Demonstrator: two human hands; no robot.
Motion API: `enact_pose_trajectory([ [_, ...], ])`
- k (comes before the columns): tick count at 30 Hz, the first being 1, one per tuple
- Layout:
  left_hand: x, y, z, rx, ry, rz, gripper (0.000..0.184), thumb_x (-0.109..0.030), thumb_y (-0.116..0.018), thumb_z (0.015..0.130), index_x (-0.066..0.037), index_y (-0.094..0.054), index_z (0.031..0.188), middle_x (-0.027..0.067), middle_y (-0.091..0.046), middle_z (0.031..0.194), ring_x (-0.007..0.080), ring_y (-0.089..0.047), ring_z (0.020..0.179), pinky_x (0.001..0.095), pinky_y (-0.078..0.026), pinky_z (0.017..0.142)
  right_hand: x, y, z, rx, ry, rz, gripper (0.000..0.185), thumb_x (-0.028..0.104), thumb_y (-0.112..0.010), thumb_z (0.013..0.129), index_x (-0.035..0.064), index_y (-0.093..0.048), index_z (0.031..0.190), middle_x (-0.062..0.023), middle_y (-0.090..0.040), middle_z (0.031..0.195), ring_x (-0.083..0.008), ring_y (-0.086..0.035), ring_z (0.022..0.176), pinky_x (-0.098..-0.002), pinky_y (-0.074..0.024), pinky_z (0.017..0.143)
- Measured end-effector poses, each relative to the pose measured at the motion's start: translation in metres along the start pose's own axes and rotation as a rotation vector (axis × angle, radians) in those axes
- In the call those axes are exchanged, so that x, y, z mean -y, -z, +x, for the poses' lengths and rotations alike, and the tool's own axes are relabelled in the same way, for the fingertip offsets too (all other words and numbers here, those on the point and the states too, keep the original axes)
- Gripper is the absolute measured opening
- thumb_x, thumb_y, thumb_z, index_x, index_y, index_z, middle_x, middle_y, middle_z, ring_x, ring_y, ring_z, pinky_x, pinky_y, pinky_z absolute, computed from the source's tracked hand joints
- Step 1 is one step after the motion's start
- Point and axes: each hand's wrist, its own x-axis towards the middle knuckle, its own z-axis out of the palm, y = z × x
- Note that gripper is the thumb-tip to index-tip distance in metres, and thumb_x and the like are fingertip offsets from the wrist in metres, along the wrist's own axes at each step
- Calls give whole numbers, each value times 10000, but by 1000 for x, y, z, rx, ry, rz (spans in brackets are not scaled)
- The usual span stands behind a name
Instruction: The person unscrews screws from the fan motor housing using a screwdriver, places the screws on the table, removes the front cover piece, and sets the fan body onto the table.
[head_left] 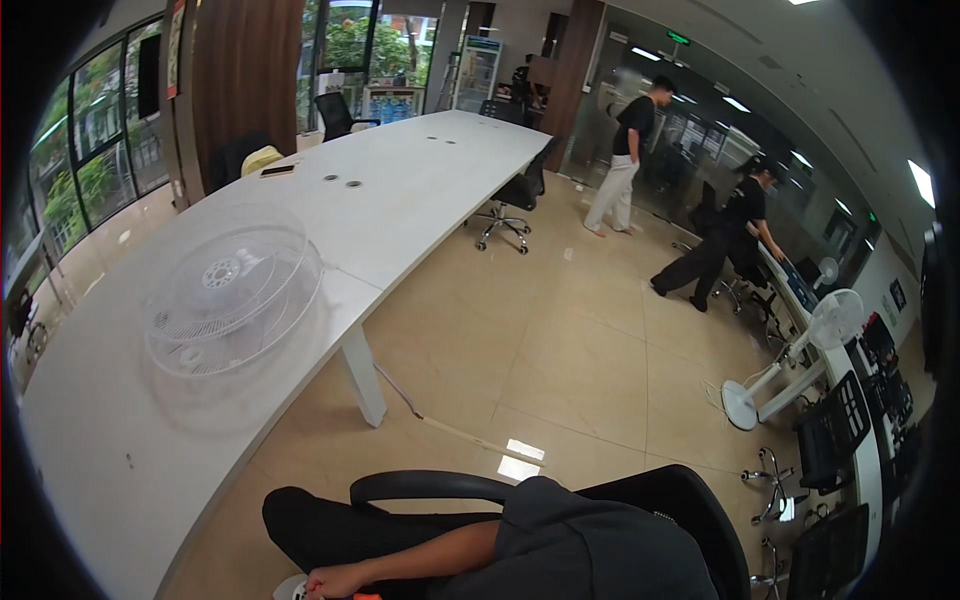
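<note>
One hand [335, 582] shows at the bottom edge, its forearm coming from the right over the dark-clothed lap; its fingers are curled closed. It touches or lies beside a white round object [290, 588], cut off by the frame. An orange object [367, 597] shows just under the wrist. What the fingers hold is hidden. My other hand is not in view. On the white table [400, 200] to the left lie clear fan grilles [230, 290], one overlapping the other.
Table edge and leg [362, 380] stand left of my black chair [430, 487]. A cable [400, 390] runs across the floor. A standing fan [833, 318], office chairs [832, 430] and desks line the right. Two people [632, 140] [735, 220] are farther back.
</note>
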Motion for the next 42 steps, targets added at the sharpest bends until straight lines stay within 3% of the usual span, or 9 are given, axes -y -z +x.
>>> enact_pose_trajectory([
  [2, 42, -34, -13, 68, -155, -112, 429, -312, -489, 1089, 14, -629, 1330, 264, -662, 1288, 416, -611, 1219, 470, -476, 1039, 3, -3, 5, 53, 176, -50, 359, 333, -650, 1014, 24, -721, 845, 31, -589, 691, -70, -521, 706, -324, -451, 650],
  [4, 25, -31, -20, 63, -26, -413, 390, -219, -563, 1061, 28, -616, 1359, 214, -685, 1279, 328, -655, 1189, 395, -491, 1036, 18, 2, 9, -28, 515, -44, 281, 259, -710, 952, 11, -680, 824, -22, -642, 728, -107, -525, 678, -336, -490, 641],
  [6, 19, -14, -31, 66, 13, -447, 368, -220, -514, 1074, 31, -629, 1318, 222, -700, 1244, 340, -661, 1175, 423, -483, 1051, 67, 24, -4, -264, 172, -331, 198, 197, -708, 939, 22, -692, 847, -54, -684, 770, -134, -605, 697, -327, -521, 666],
  [8, 41, -25, -36, -56, 53, -361, 332, -232, -603, 1040, 14, -669, 1254, 220, -715, 1209, 369, -675, 1152, 418, -502, 1017, 114, 30, -13, -388, 40, -30, 128, 156, -777, 908, 48, -709, 914, -48, -714, 829, -137, -665, 722, -311, -551, 683],
  [11, 32, -16, -43, -105, 155, -362, 340, -288, -592, 1047, -19, -692, 1229, 228, -725, 1145, 413, -682, 1072, 434, -529, 943, 129, 54, -25, -471, 128, -53, 194, 199, -822, 909, 57, -691, 891, -47, -703, 834, -127, -678, 787, -281, -548, 723],
  [16, 35, -8, -33, -8, 285, -424, 368, -286, -487, 1104, 14, -660, 1228, 170, -738, 1052, 272, -691, 978, 372, -505, 930, 133, 44, -45, -642, 268, -222, 283, 236, -863, 868, 47, -656, 829, 11, -602, 736, -66, -536, 676, -233, -448, 630],
  [19, 50, -16, -33, -47, 289, -483, 353, -296, -509, 1085, -23, -674, 1235, 209, -735, 1071, 380, -692, 991, 416, -519, 909, 120, 22, -46, -648, 381, -189, 271, 197, -859, 865, 38, -643, 826, 17, -575, 737, -67, -517, 671, -243, -444, 620],
  [24, 45, -15, -36, -41, 315, -530, 350, -274, -486, 1092, -7, -671, 1222, 183, -739, 1071, 308, -697, 1020, 387, -510, 929, 120, 10, -39, -565, 414, -169, 278, 187, -857, 855, 21, -635, 828, -28, -633, 757, -95, -557, 677, -265, -478, 628],
  [42, 40, -16, -52, -120, 403, -521, 361, -300, -482, 1100, -29, -670, 1249, 190, -738, 1092, 322, -703, 1024, 398, -515, 933, 154, -1, -12, -166, 604, -546, 234, 170, -812, 845, 14, -638, 854, -116, -652, 753, -237, -630, 671, -335, -501, 623],
])
